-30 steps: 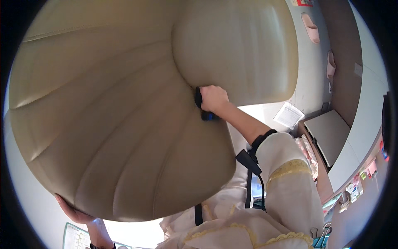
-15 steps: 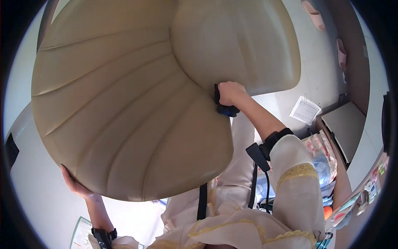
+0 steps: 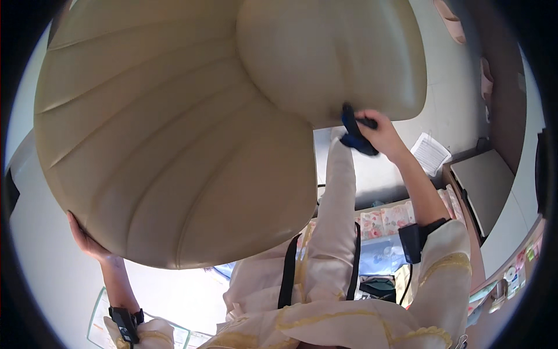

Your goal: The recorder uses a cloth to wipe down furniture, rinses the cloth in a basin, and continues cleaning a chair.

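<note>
A large taupe leather-like chair (image 3: 174, 145) with a fan of stitched channels on its backrest and a smooth rounded seat fills the upper left. My left hand (image 3: 87, 243) grips the backrest's lower left rim, partly hidden behind it. My right hand (image 3: 378, 134) is closed around a black and dark-blue hand-sized thing (image 3: 357, 129), blurred by motion; its kind does not show. That thing is at the seat's near corner, beside the notch where seat and backrest meet. Whether it touches the leather, I cannot tell.
Pink slippers (image 3: 450, 22) lie on the pale floor at the far right. A white printed sheet (image 3: 430, 153) rests near a grey flat-topped box (image 3: 483, 181). Floral fabric (image 3: 386, 221) and a blue plastic bag (image 3: 381, 254) lie below my right forearm.
My right hand, with the dark thing, has moved right from the backrest's edge to the seat's near corner. The chair and my left hand appear slightly farther left and higher.
</note>
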A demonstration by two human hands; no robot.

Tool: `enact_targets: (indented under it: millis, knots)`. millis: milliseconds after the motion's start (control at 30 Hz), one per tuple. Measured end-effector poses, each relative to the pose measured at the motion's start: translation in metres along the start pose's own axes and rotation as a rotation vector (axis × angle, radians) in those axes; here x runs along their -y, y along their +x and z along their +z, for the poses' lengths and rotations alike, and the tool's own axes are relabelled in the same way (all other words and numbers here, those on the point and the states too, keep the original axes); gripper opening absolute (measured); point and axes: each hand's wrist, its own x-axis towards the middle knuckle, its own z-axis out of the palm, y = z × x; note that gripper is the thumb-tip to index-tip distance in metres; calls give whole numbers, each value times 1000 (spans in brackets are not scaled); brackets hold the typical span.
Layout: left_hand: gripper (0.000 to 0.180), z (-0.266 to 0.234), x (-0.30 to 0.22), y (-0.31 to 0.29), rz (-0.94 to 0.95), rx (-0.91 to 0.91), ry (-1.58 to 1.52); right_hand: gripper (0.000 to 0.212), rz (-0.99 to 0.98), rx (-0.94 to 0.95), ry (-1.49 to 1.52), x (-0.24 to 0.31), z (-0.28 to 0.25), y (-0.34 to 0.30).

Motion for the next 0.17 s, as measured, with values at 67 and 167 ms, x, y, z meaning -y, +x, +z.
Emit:
enact_targets:
  millis: [67,167]
  knots:
    - [44,-7,2,3,6,104,-32,30,-9,-18,21,37,19,24]
    - [45,1,1,1,-22,53,-32,41,42,106,52,53,45,44]
